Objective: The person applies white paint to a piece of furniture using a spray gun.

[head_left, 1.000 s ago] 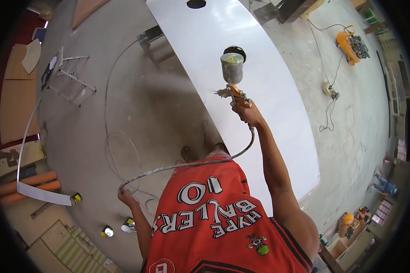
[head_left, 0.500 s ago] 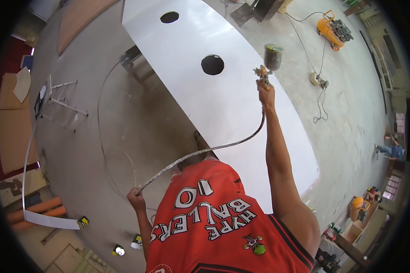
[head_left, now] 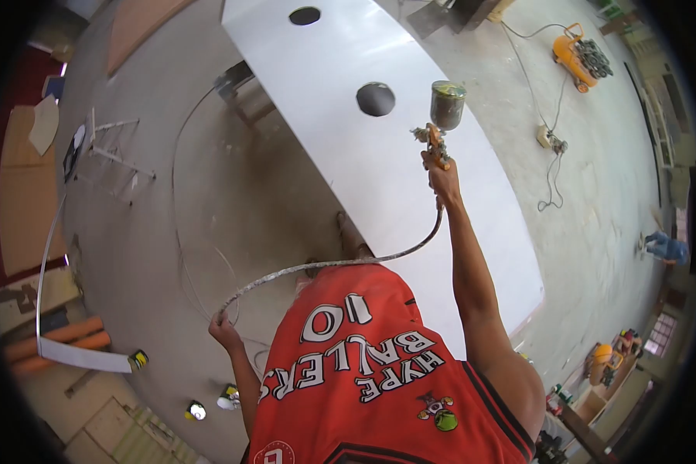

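Note:
A spray gun [head_left: 435, 147] with a paint-stained metal cup [head_left: 448, 105] on top is gripped in my right hand [head_left: 443, 182], over the right part of a long white panel [head_left: 410, 178]. Two round holes are cut through the panel; the nearer hole [head_left: 376, 99] lies left of the gun. From the gun's handle an air hose [head_left: 325, 264] curves across my front to my left hand [head_left: 224, 331]. That hand is closed around the hose, low on the left. Whether spray is leaving the nozzle cannot be made out.
An orange air compressor [head_left: 580, 58] stands on the floor at upper right, with cords running to a small box [head_left: 547, 139]. Left are a metal stand [head_left: 116, 151] and orange rolls [head_left: 62, 340]. Paint cans [head_left: 196, 410] sit at lower left. Another person [head_left: 665, 247] is at far right.
My right hand has drawn the spray gun slightly left and nearer to me over the panel. The left hand still holds the hose. The whole view has shifted a little.

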### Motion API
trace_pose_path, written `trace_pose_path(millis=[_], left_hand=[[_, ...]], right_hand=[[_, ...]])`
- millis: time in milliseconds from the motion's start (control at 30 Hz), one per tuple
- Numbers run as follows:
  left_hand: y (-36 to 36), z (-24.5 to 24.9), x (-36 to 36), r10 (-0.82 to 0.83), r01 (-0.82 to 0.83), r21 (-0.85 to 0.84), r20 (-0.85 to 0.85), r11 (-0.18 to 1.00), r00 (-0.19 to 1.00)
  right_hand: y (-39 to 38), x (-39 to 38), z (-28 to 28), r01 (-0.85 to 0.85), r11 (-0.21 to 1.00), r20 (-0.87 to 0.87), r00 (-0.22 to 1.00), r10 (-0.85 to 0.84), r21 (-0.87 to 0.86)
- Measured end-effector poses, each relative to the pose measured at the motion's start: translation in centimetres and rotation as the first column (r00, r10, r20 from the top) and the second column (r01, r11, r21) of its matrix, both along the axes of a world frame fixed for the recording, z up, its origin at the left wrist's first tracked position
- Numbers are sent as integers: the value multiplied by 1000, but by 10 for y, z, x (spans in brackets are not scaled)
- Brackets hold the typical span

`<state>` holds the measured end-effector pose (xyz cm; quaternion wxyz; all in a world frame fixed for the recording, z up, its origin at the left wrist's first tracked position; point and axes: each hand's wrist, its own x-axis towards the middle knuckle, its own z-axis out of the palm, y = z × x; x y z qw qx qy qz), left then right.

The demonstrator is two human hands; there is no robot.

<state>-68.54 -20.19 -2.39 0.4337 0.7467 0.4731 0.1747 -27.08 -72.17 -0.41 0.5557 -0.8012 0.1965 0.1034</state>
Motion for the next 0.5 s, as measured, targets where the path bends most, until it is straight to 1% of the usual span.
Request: trace_pose_path(millis=[33, 100, 133, 167, 200, 233, 300, 433, 500], left_hand=[[2, 3, -7, 20, -20, 5, -8, 1000, 1000], [7, 9, -12, 174, -170, -63, 52, 983, 983], [7, 15, -12, 182, -178, -61, 51, 982, 982], [5, 23, -12, 234, -230, -61, 67, 971, 970], [3, 28, -14, 285, -280, -61, 82, 958, 955], [5, 25, -21, 289, -285, -60, 80, 957, 954], [12, 19, -35, 343, -330, -127, 102, 935, 934], [20, 12, -45, 326, -304, -160, 139, 939, 935], [20, 4, -44, 285, -273, -93, 157, 958, 946]], right_hand=[[13, -10, 8, -34, 998, -73, 997, 38, 56], [39, -28, 15, -147, 988, -117, 982, 151, 46], [50, -33, 20, -204, 978, -135, 968, 209, 52], [60, -40, 22, -257, 965, -155, 952, 264, 59], [65, -45, 23, -305, 947, -163, 934, 317, 99], [70, -48, 24, -329, 930, -180, 917, 356, 163], [71, -51, 30, -343, 874, -176, 891, 418, 343], [71, -53, 30, -369, 880, -170, 887, 430, 298], [69, -51, 26, -313, 938, -152, 930, 334, 147]])
